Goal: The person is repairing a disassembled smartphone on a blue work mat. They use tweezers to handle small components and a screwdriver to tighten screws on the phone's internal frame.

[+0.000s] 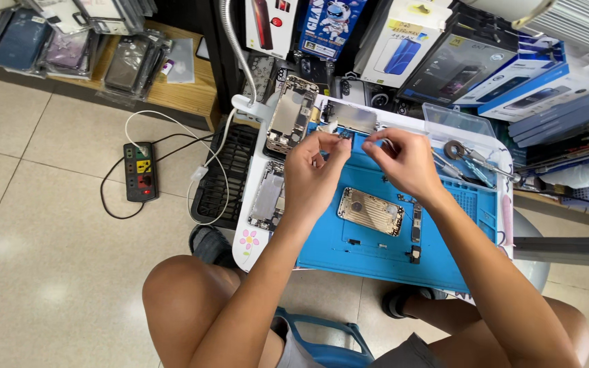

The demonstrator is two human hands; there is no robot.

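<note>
The phone is well stripped: its gold rear housing lies bare on the blue repair mat, loose boards at 3 o'clock of it. Left hand and right hand each pinch a tiny part between them above the mat; reassembly looks undone. Two more stripped housings crowd the desk at 10 o'clock, tweezers at 2.

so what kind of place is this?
Most likely a small phone repair stall: a blue repair mat with a gold phone housing on it, opened phone frames beside, and boxed phone accessories stacked behind.
</note>
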